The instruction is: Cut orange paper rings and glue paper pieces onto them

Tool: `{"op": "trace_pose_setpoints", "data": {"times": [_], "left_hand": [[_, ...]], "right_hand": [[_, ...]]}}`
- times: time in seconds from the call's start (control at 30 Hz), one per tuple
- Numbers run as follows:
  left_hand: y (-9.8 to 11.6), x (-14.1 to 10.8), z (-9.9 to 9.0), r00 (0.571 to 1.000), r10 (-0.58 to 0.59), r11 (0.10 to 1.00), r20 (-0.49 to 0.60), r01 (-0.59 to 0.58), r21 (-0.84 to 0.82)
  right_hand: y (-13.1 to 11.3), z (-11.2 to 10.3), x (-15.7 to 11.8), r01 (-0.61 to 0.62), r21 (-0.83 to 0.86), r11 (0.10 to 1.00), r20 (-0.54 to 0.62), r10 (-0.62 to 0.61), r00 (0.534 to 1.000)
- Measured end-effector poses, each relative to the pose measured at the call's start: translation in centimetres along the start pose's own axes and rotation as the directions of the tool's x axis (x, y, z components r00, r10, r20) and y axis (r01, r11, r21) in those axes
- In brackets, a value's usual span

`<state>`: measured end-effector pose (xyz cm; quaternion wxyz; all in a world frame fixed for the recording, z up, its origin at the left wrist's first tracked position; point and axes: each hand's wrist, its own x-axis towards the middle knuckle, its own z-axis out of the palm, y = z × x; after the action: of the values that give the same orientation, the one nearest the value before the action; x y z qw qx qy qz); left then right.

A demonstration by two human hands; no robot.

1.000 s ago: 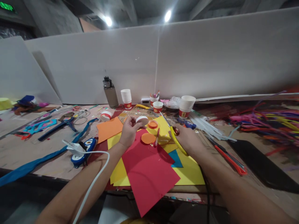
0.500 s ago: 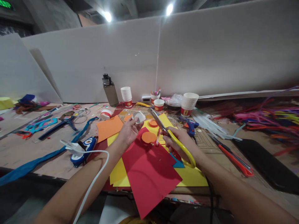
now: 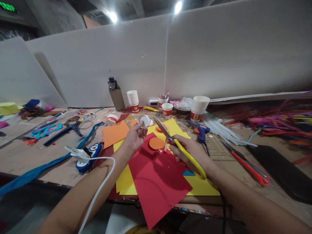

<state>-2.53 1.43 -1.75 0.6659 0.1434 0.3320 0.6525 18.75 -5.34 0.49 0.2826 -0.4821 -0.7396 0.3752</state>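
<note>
Pinched in my left hand [image 3: 135,136] is a small round white piece [image 3: 143,121], which looks like the cut base of a paper cup. My right hand [image 3: 190,151] grips yellow-handled scissors [image 3: 186,152], their blades pointing up and left toward the white piece but apart from it. Beneath my hands lies a red paper sheet [image 3: 161,182] on top of yellow paper [image 3: 204,185]. An orange paper disc [image 3: 156,143] rests on the red sheet, and a second orange disc [image 3: 161,128] lies behind it, partly covered by the blades. Left of these is an orange sheet [image 3: 115,134].
Stacked paper cups [image 3: 200,105], another cup stack [image 3: 133,99] and a bottle [image 3: 117,97] stand at the back. On the right are a blue glue gun [image 3: 201,132], a red-handled cutter [image 3: 251,165] and a black phone-like slab [image 3: 280,172]. A white cable [image 3: 103,185] crosses my left forearm.
The white round piece has turned in my left hand, its flat face now more toward me. The scissors have shifted slightly left relative to the discs. The whole view has moved a little.
</note>
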Motion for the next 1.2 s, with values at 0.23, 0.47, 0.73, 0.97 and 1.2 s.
{"op": "trace_pose_setpoints", "data": {"times": [0.23,0.47,0.73,0.97,1.2], "left_hand": [[-0.9,0.2,-0.8,0.828,0.468,0.787,0.308,-0.549,0.280],[-1.0,-0.6,-0.6,0.728,0.571,0.633,0.379,-0.684,0.362],[-1.1,-1.1,-0.4,0.679,0.585,0.585,0.444,-0.732,0.350],[-1.1,-1.4,-0.1,0.664,0.588,0.583,0.462,-0.744,0.327],[-1.1,-1.4,-0.3,0.634,0.592,0.561,0.497,-0.767,0.310]], "right_hand": [[0.1,0.1,-0.3,0.037,-0.090,0.995,0.012,-0.036,0.999],[0.1,0.3,-0.4,0.040,-0.054,0.998,0.039,-0.038,0.999],[0.7,1.2,-0.8,-0.018,0.039,0.999,0.071,0.015,0.997],[0.1,1.3,-1.0,-0.031,0.142,0.989,0.083,0.019,0.996],[-0.6,1.2,-1.1,-0.037,0.113,0.993,0.074,0.028,0.997]]}}
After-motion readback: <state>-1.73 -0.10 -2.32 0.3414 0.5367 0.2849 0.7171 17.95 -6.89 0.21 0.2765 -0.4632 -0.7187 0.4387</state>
